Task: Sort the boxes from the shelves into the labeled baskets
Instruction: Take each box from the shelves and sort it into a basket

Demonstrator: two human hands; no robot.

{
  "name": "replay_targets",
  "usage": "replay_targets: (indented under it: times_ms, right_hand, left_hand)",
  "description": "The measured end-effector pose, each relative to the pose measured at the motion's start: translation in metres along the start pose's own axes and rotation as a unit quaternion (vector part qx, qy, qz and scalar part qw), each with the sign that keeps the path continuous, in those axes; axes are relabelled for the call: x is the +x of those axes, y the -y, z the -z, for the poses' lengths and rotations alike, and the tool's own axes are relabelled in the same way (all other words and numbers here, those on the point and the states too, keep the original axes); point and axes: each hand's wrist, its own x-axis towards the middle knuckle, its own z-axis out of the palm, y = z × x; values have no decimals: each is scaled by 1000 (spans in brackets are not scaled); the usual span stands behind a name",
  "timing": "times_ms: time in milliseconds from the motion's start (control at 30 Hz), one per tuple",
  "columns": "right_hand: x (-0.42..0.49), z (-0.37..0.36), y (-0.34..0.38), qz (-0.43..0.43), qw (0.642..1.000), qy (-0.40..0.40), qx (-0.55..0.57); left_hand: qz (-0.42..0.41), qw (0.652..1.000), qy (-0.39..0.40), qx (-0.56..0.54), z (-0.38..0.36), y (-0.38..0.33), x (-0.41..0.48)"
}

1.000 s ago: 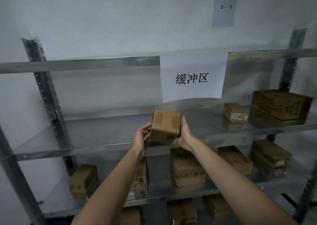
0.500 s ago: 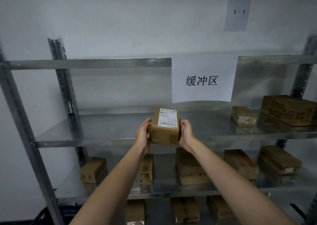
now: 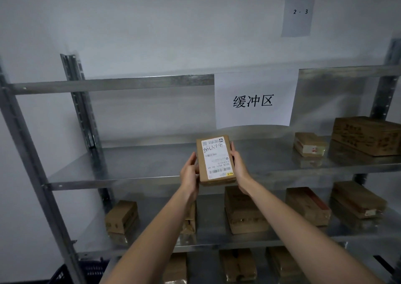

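With the fingers of the left hand [image 3: 189,171] and right hand [image 3: 238,168] clamped on the sides of the box [image 3: 216,160], held label-up before the middle shelf [image 3: 130,180], the step looks like reading the label; next it needs carrying to the matching label, perhaps on the dark basket [image 3: 86,270] at seven o'clock.

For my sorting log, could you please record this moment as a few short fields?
held item: labelled cardboard box, label facing the camera
left hand: grips the box's left side
right hand: grips its right side
position: in front of the middle shelf
same shelf, right end: small box, large printed box
shelf sign: 缓冲区
wall tag: 2 - 3
basket: dark blue crate, bottom left, partly visible
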Motion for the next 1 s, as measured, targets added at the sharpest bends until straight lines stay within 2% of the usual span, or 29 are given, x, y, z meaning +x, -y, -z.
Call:
replay_targets:
  times_ms: [100, 333, 567, 800, 1000]
  right_hand:
    - [0, 5, 3, 13, 1000, -26, -10]
    - [7, 18, -1, 22, 999, -24, -17]
    - [7, 43, -10, 41, 997, -63, -4]
    - [-10, 120, 4, 58, 985, -150, 62]
    - [-58, 227, 9, 54, 969, -230, 78]
  left_hand:
    - [5, 1000, 14, 0, -5, 2, 5]
    - [7, 1000, -5, -7, -21, 3, 17]
    - [33, 995, -2, -91, -56, 12, 17]
    - [74, 990, 97, -66, -125, 57, 14]
    - [137, 973, 175, -67, -216, 117, -13]
